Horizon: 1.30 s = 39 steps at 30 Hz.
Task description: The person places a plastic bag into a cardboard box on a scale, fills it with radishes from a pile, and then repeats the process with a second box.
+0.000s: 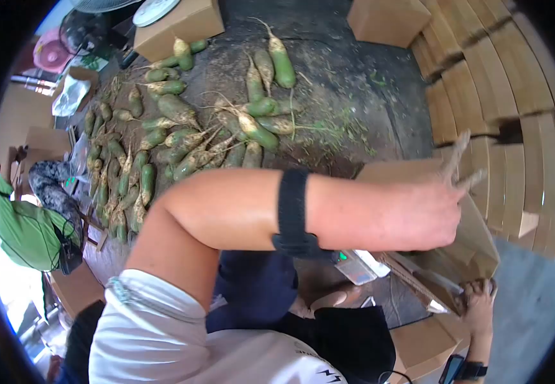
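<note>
My left arm stretches across the middle of the head view. My left hand [440,208] is over an open cardboard box [473,246], with at least two dirt-covered fingers stretched apart and nothing visible between them. Its other fingers are hidden. At the lower right, my right hand [479,301] has its fingers bent over the box's near edge. A dark band is on my right wrist. The left forearm covers much of the box, so what lies inside cannot be made out.
Many green-and-white radishes [178,112] lie heaped on the dark ground sheet [354,83]. Stacked cartons [482,83] line the right side. A scale [357,267] is below my forearm. Another carton [421,345] stands near my right hand, and a green bag [24,233] hangs at left.
</note>
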{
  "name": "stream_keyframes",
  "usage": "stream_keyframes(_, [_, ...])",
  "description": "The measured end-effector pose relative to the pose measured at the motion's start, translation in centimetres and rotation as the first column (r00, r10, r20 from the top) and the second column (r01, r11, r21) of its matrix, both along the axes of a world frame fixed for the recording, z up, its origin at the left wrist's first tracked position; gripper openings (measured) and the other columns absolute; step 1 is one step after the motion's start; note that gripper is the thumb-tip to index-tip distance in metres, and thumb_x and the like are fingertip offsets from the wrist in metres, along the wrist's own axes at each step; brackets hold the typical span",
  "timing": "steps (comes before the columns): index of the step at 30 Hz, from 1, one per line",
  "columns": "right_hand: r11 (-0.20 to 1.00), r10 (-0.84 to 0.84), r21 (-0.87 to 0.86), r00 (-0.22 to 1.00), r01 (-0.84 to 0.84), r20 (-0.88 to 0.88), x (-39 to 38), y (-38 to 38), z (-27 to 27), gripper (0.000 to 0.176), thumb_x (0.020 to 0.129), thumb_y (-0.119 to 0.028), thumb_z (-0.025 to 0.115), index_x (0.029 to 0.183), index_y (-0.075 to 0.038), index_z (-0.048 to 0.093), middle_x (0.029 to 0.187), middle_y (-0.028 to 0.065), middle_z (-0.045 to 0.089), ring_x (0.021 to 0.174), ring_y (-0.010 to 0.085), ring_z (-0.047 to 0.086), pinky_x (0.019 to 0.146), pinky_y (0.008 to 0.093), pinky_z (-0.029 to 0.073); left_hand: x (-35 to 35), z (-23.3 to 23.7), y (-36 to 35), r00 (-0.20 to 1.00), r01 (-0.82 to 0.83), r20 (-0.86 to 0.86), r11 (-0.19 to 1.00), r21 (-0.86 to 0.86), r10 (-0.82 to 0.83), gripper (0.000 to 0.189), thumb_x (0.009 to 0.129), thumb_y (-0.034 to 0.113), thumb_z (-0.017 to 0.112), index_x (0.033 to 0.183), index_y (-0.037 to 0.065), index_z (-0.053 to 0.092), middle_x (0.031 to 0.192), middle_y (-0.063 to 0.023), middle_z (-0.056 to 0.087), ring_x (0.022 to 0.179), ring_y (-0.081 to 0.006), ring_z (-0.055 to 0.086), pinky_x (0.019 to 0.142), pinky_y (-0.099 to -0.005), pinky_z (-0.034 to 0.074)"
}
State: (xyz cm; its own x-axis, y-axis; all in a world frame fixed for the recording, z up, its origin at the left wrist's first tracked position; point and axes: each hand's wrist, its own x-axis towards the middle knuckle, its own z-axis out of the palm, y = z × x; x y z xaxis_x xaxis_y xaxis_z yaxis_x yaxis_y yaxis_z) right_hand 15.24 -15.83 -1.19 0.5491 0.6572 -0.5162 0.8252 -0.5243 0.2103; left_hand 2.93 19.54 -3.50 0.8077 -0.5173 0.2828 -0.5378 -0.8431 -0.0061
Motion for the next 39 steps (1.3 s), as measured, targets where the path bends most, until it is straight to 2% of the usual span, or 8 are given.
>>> stream_keyframes(7, [0.993, -0.092, -0.068, 0.996, 0.093, 0.014, -0.1, 0.6, -1.3, 0.036, 0.075, -0.018, 0.066, 0.109, -0.007, 0.064, 0.105, 0.0136, 0.061, 0.113, 0.0348, 0.046, 0.108, 0.0487, 0.024, 0.8, -2.6, 0.2, 0.999, -0.046, -0.004, 0.985, -0.165, 0.046, 0.013, 0.072, 0.016, 0.058, 0.074, 0.009, 0.07, 0.083, -0.0082, 0.067, 0.128, -0.0364, 0.042, 0.099, -0.0802, 0.018])
stream_keyframes(8, [0.994, -0.091, -0.06, 0.996, 0.092, 0.015, 0.3, 0.2, -1.6, 0.039, 0.073, -0.017, 0.067, 0.111, -0.008, 0.063, 0.106, 0.0139, 0.06, 0.112, 0.0351, 0.046, 0.107, 0.0478, 0.025, 0.8, -3.5, 0.5, 0.998, -0.029, 0.049, 0.934, -0.356, 0.049, 0.013, 0.07, 0.015, 0.06, 0.072, 0.007, 0.07, 0.078, -0.011, 0.066, 0.116, -0.0347, 0.052, 0.103, -0.0667, 0.031])
stream_keyframes(13, [0.985, -0.16, -0.067, 0.987, 0.16, 0.006, 0.5, 1.8, -0.7, 0.041, 0.07, -0.013, 0.068, 0.111, -0.008, 0.062, 0.108, 0.0144, 0.059, 0.113, 0.0357, 0.045, 0.106, 0.0479, 0.026, 6.2, -7.1, -2.4, 0.997, -0.058, -0.07, 0.801, -0.595, 0.02, 0.01, 0.07, 0.015, 0.061, 0.074, 0.011, 0.07, 0.081, -0.008, 0.067, 0.108, -0.0297, 0.057, 0.093, -0.058, 0.04])
stream_keyframes(17, [0.977, -0.211, 0.016, 0.977, 0.211, -0.004, 1.6, 0.5, -1.0, 0.038, 0.07, -0.009, 0.068, 0.108, -0.007, 0.062, 0.111, 0.0142, 0.058, 0.115, 0.0366, 0.044, 0.106, 0.0484, 0.026, 5.3, -7.0, -0.1, 0.971, 0.151, 0.233, 0.64, -0.754, 0.046, 0.012, 0.071, 0.015, 0.063, 0.082, 0.012, 0.069, 0.09, -0.0087, 0.066, 0.1, -0.0274, 0.059, 0.086, -0.0484, 0.045])
stream_keyframes(20, [0.962, -0.273, 0.035, 0.962, 0.272, 0.021, 0.8, 1.1, -1.1, 0.037, 0.071, -0.008, 0.067, 0.108, -0.006, 0.061, 0.114, 0.0137, 0.057, 0.118, 0.0374, 0.042, 0.106, 0.0485, 0.026, 2.1, -7.6, 5.0, 0.974, 0.145, 0.226, 0.68, -0.719, 0.031, 0.015, 0.075, 0.016, 0.063, 0.088, 0.01, 0.067, 0.1, -0.0081, 0.063, 0.111, -0.0279, 0.054, 0.095, -0.0419, 0.044])
stream_keyframes(26, [0.931, -0.276, 0.271, 0.957, 0.243, 0.093, -2.7, 2.8, -2.6, 0.031, 0.08, -0.008, 0.062, 0.11, -0.002, 0.059, 0.117, 0.0159, 0.056, 0.117, 0.0369, 0.044, 0.103, 0.0456, 0.031, -5.6, -20.9, 12.0, 0.904, -0.422, -0.331, 0.673, -0.607, 0.269, 0.042, 0.083, 0.047, 0.06, 0.08, 0.005, 0.066, 0.095, -0.0103, 0.062, 0.105, -0.0297, 0.055, 0.086, -0.0419, 0.048])
stream_keyframes(31, [0.669, -0.426, 0.588, 0.883, 0.454, -0.196, -6.4, 4.6, -4.2, 0.024, 0.091, -0.005, 0.051, 0.111, 0.007, 0.056, 0.111, 0.0179, 0.059, 0.106, 0.0293, 0.054, 0.096, 0.0385, 0.039, -12.4, -27.4, 13.9, 0.637, -0.76, -0.647, 0.483, -0.435, 0.419, 0.022, 0.09, 0.024, 0.055, 0.091, 0.005, 0.066, 0.106, -0.0067, 0.061, 0.105, -0.0267, 0.056, 0.089, -0.0386, 0.046])
stream_keyframes(39, [0.409, -0.435, 0.712, 0.808, 0.57, -0.397, -6.8, 2.0, -8.2, 0.028, 0.098, -0.009, 0.039, 0.117, 0.006, 0.054, 0.109, 0.0151, 0.06, 0.099, 0.0232, 0.059, 0.092, 0.0357, 0.045, -18.2, -31.3, 15.4, 0.51, -0.849, -0.629, 0.226, -0.478, 0.586, 0.021, 0.077, 0.0, 0.056, 0.095, 0.008, 0.064, 0.113, -0.0109, 0.06, 0.102, -0.0307, 0.06, 0.087, -0.0374, 0.05])
